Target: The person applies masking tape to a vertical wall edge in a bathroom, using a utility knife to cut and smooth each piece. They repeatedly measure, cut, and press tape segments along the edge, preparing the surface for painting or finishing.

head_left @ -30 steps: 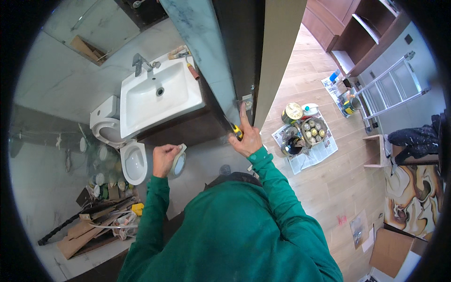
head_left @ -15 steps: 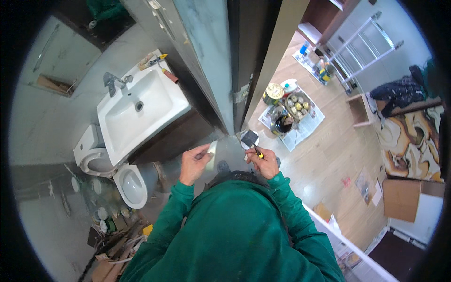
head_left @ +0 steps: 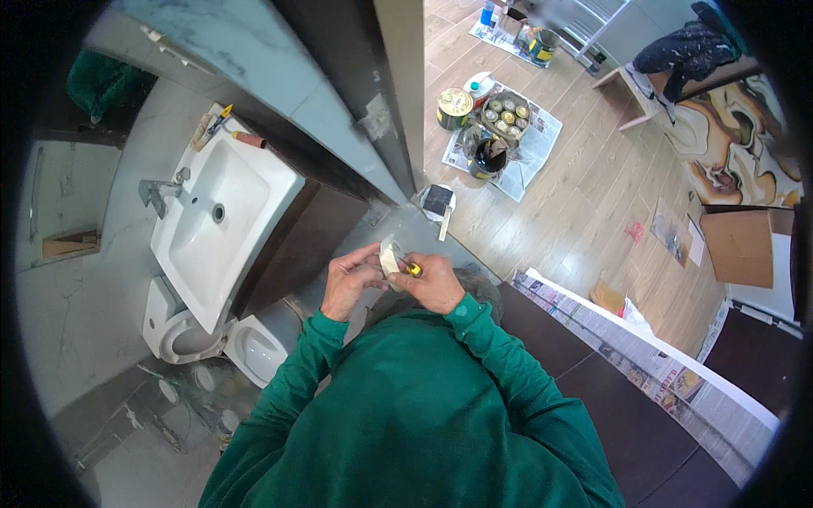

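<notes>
Between my hands is a pale cream roll of masking tape (head_left: 389, 259), held upright in front of my chest. My left hand (head_left: 345, 284) is closed on it from the left, fingertips at its edge. My right hand (head_left: 434, 284) meets the roll from the other side, its thumb near the lower edge. A small tool with a yellow-and-black handle (head_left: 414, 270) is gripped in that right hand; its working end is hidden. Beyond the hands, a dark flat pad (head_left: 438, 199) lies on a white dish on the floor, beside a pale stick (head_left: 445, 224).
At left stand a white washbasin (head_left: 241, 245) on a dark cabinet, a toilet (head_left: 185, 336) and a bidet (head_left: 257, 349). A door frame (head_left: 398, 93) rises ahead. Past it, paint cans (head_left: 456, 108) sit on newspaper (head_left: 539, 140). A dark door panel (head_left: 610, 415) lies at right.
My hands have come together; my right hand has moved left to the tape roll, keeping the yellow-and-black tool. The view has turned, with the dark panel now visible at right.
</notes>
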Demonstrator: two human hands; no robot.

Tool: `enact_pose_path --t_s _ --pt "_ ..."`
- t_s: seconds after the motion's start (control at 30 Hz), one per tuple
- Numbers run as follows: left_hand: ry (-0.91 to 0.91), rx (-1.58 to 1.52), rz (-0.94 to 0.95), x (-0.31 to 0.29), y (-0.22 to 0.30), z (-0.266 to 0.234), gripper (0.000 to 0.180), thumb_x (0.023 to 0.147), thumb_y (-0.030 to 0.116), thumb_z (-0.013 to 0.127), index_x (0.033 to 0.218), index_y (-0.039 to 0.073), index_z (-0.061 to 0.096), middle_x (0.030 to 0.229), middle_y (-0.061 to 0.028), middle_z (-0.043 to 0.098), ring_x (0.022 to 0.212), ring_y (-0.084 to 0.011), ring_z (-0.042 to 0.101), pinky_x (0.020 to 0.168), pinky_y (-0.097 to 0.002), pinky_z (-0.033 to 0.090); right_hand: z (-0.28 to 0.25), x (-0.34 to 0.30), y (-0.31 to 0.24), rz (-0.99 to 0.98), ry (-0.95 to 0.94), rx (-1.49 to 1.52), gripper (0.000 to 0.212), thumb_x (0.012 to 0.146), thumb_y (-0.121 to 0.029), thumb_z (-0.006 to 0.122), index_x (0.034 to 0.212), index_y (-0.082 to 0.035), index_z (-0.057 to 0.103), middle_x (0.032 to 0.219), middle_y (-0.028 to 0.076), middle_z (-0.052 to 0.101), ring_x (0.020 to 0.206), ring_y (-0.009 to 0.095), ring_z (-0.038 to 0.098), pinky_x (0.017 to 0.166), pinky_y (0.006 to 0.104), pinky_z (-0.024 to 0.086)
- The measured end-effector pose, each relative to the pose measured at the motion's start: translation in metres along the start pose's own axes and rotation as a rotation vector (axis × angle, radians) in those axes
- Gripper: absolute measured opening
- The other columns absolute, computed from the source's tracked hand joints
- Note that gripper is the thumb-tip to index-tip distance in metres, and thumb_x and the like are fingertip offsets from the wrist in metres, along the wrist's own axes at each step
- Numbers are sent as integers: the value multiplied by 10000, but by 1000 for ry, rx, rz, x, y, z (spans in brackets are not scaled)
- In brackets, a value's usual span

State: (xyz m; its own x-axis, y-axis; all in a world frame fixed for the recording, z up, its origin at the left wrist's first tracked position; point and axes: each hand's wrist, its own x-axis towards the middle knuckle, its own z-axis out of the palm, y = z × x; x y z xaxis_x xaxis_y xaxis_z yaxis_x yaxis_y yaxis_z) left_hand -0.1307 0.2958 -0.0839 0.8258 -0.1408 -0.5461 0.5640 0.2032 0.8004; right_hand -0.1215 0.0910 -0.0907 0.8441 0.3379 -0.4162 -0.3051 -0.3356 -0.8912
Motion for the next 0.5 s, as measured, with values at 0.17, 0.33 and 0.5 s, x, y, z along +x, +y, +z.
enact_pose_path --t_s 0.17,0.33,0.5 --pt "235 748 150 2 -30 -22 473 844 5 620 1314 -43 647 1033 -143 750 859 -198 734 765 -325 591 -18 -6 13 35 -31 -35 381 833 -299 782 1012 31 713 842 258 693 772 375 702 734 440 529" --pt "39 1017 43 -4 -87 -58 354 848 26 639 1192 -7 715 986 -188 757 903 -271 751 804 -365 585 -37 -5 48 38 -92 -9 377 809 -325 787 975 8 733 864 237 711 788 372 703 764 442 539" --pt "-412 1269 106 47 -182 -78 504 807 35 573 1303 31 663 1300 -248 650 1202 -403 625 1036 -477 497 -42 -3 71 60 -9 -49 374 765 -376 776 955 -54 774 793 177 734 715 265 712 707 458 565"
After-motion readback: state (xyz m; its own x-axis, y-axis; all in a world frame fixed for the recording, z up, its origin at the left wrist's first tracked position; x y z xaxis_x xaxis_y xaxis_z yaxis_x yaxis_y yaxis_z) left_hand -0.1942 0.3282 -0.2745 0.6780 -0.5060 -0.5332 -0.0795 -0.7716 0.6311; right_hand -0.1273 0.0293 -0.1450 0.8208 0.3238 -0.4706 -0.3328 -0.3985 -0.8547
